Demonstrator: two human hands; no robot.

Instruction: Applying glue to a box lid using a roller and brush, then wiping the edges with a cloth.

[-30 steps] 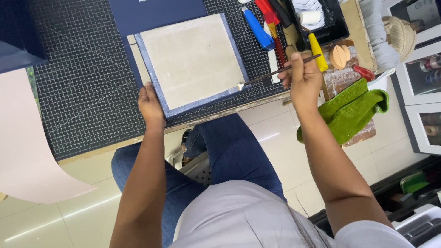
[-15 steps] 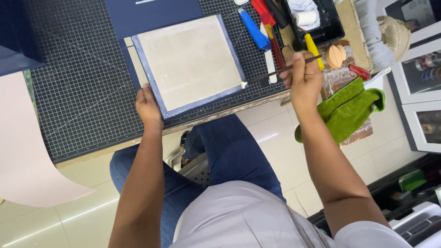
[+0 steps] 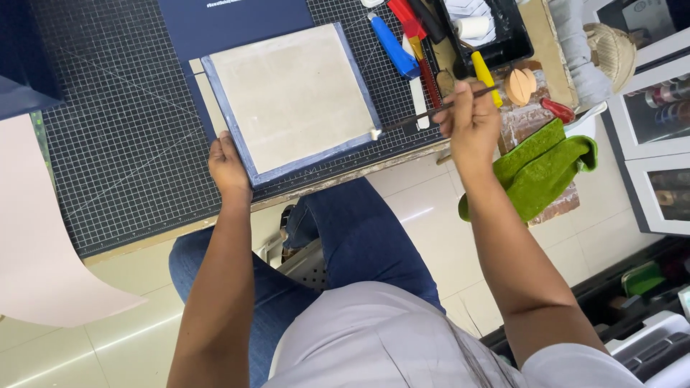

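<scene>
Gripping a thin brush (image 3: 438,109), right hand (image 3: 471,126) touches the square board (image 3: 291,97).

There is just one camera. It sits on the person's head and looks almost straight down. The counter (image 3: 129,179) fills the top of the picture, and its near edge runs across the middle, slanting a bit. Below that edge the camera sees the person's own lap, both arms and the pale floor (image 3: 431,208). The hands are fairly close, near the counter's front edge. The far side of the counter is cut off at the top. A cabinet (image 3: 654,129) shows at the right edge.
</scene>
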